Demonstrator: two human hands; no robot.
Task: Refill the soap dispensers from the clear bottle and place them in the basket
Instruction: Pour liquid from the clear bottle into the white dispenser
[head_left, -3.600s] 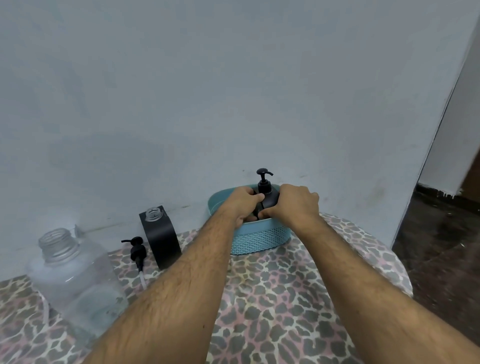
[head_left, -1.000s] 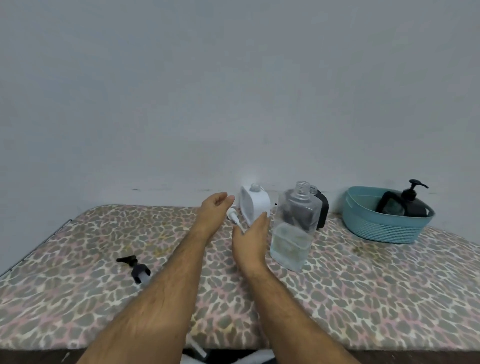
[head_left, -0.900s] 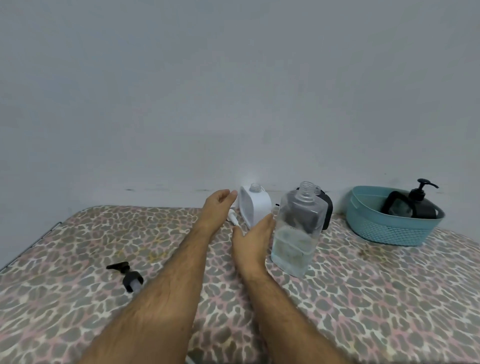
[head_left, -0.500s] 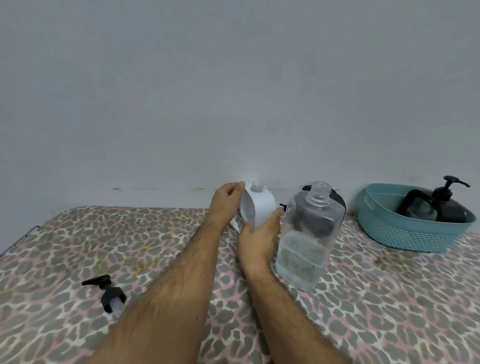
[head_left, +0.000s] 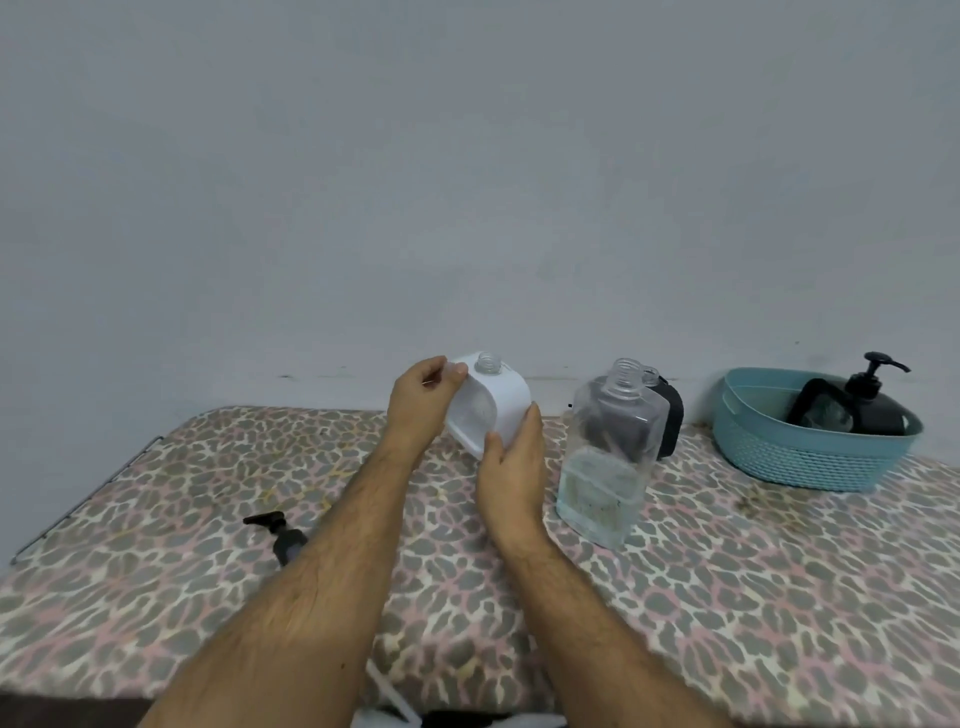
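The white dispenser (head_left: 491, 410) sits between my two hands above the far middle of the table (head_left: 727, 597), tilted with its uncapped neck up and leaning toward the wall. My left hand (head_left: 421, 410) grips its upper left corner, thumb and fingers curled near the neck, and my right hand (head_left: 511, 467) cups its lower right edge from below, so I judge the hold is meant to steady it for filling. The clear bottle (head_left: 608, 467) stands just right of my right hand, uncapped and partly full, close enough to grab without a long reach. A second black dispenser (head_left: 670, 421) stands behind that bottle, near the wall. The teal basket (head_left: 800, 457) sits well apart at the far right and already holds one black dispenser with pump (head_left: 872, 405), with room left inside, as far as I can see. A loose black pump (head_left: 283, 535) lies on the cloth to the left, partly behind my left forearm. Between my hands and the near edge the patterned cloth offers room to set the dispenser down upright; the bottle crowds the right side, so a careless swing there could knock it over.
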